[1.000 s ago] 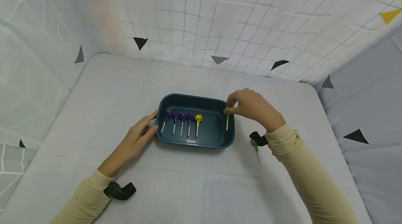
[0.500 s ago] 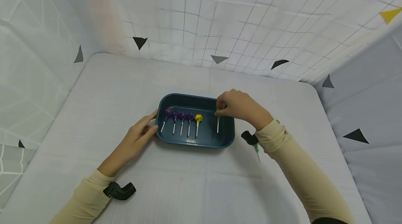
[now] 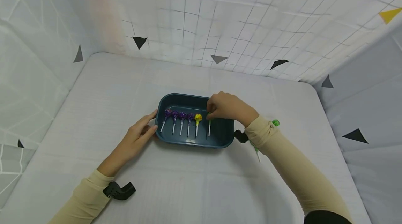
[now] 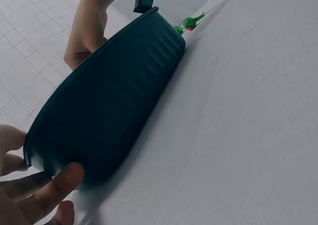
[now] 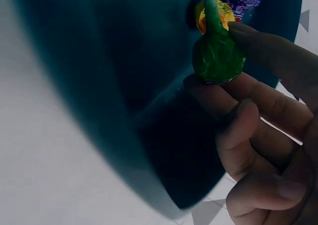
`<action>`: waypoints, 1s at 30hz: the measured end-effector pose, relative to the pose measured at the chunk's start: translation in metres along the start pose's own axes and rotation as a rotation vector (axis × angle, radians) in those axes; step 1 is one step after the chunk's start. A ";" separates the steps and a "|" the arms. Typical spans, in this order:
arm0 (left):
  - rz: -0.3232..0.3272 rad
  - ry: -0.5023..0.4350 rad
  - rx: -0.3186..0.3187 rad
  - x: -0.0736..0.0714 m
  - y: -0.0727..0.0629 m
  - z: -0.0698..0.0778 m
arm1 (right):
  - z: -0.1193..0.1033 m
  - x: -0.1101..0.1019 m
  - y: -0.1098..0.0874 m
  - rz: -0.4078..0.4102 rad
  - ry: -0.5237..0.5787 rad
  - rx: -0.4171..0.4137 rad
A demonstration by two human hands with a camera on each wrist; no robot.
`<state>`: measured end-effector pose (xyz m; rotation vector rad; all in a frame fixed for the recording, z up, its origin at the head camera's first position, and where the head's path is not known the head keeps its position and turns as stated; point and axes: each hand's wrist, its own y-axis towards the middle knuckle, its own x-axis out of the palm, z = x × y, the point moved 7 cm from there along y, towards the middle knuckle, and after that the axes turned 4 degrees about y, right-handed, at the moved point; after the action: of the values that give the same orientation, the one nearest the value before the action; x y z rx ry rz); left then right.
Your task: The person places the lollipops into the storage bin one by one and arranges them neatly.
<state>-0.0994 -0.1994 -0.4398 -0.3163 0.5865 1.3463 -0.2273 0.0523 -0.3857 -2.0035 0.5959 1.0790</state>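
A dark teal tray (image 3: pixel 185 142) sits on the white-covered table, holding a row of several purple-wrapped lollipops (image 3: pixel 182 116) and one yellow lollipop (image 3: pixel 198 117), sticks toward the person. My left hand (image 3: pixel 136 140) rests extended fingers against the outer wall at the tray's left end; fingertips (image 4: pixel 69 178) touch that wall in the left wrist view. Over the tray's right half, my right hand (image 3: pixel 230 107) pinches a green lollipop (image 5: pixel 218 58) by its wrapped head between thumb and fingers. Its white stick points toward the person, just right of the yellow lollipop.
Right of the tray, another green lollipop (image 3: pixel 275 122) lies beside the right sleeve, and a further green lollipop (image 3: pixel 257 154) is partly hidden under the wrist. White fabric walls (image 3: pixel 201 25) with grid lines and triangles stand behind and at both sides of the table.
My right hand has moved left across the tray with the green lollipop, from the right end to beside the yellow one. A green lollipop head has come out from behind the right sleeve. The left hand stays put.
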 end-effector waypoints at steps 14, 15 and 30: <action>0.002 0.002 0.003 -0.001 0.000 0.001 | -0.011 0.006 0.017 -0.049 -0.050 -0.002; 0.000 -0.006 0.001 -0.001 0.000 0.001 | -0.012 0.007 0.018 -0.052 -0.051 0.001; 0.000 -0.022 0.016 -0.001 0.000 0.004 | -0.019 0.013 0.023 -0.072 -0.099 0.022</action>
<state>-0.0991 -0.1982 -0.4362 -0.2881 0.5782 1.3430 -0.2271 0.0229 -0.3997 -1.9257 0.4786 1.1164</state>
